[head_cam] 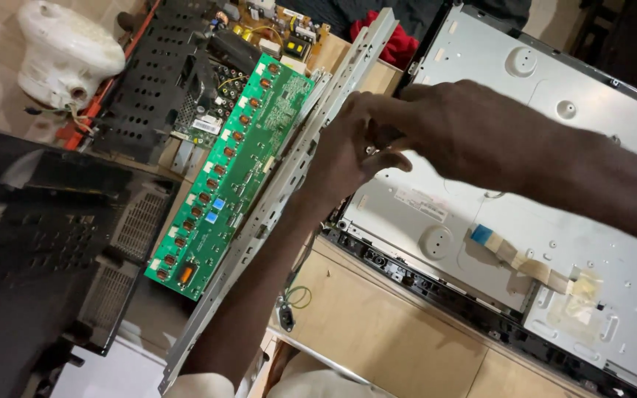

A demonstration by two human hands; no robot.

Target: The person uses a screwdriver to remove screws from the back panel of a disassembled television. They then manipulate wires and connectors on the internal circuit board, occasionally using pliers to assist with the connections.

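A big grey metal panel [540, 191] lies on a wooden table [377, 324], with a white label [418, 200] and blue tape [481, 234] on it. Beside it leans a green circuit board [230, 169]. The left hand [352, 151] and right hand [458, 129] pinch something tiny at the panel's edge; I cannot tell what

Views: one, head-worn. Position: above the workbench [377, 332], close in, at arm's reach. Facing: steeply downward and tilted, so bench edges run diagonally. Frame centre: left hand [344, 147] and right hand [451, 125]. Left portion: green circuit board [223, 184]. Right portion: grey metal panel [554, 191]. Overlap with other views: not applicable.
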